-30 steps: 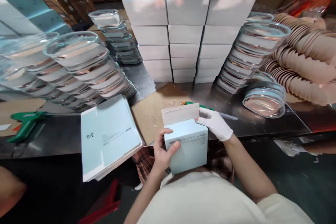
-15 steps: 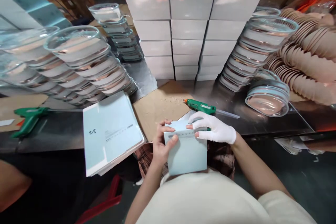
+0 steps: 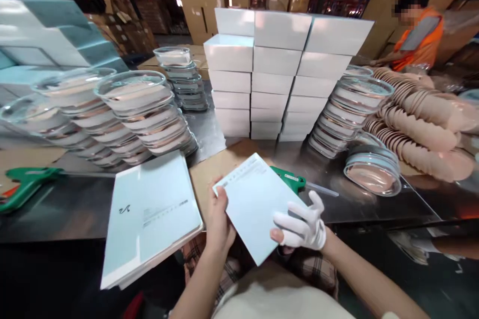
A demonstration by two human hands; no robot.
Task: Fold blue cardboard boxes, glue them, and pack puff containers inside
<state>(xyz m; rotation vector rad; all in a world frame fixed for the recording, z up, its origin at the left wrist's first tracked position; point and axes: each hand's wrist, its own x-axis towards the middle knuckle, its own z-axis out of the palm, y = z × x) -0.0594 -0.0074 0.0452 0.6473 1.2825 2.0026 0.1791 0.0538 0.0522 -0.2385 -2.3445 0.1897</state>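
Observation:
A pale blue box (image 3: pixel 258 204) with small print along its upper edge is held tilted in front of my body. My bare left hand (image 3: pixel 220 214) grips its left corner, thumb on the printed face and the other fingers mostly behind. At the lower right edge, my right hand (image 3: pixel 301 224) in a white glove holds the box, one bare fingertip showing on its face. Partly hidden behind the box, a green glue gun (image 3: pixel 290 178) lies on a cardboard sheet (image 3: pixel 204 174). To the left, flat pale blue printed cartons (image 3: pixel 153 214) lie in a stack over the table edge.
White boxes (image 3: pixel 275 84) are piled at the table's middle back. Clear oval containers (image 3: pixel 149 119) stand in stacks on the left, more containers (image 3: pixel 337 119) on the right. Beige oval pieces (image 3: pixel 422 124) lie in rows beyond. Another glue gun (image 3: pixel 28 184) rests far left. A person in an orange vest (image 3: pixel 422 40) stands behind.
The box has turned so a corner points toward me, and its printed edge now slants. My right hand has slid from its top to its lower right edge. The view has tipped up.

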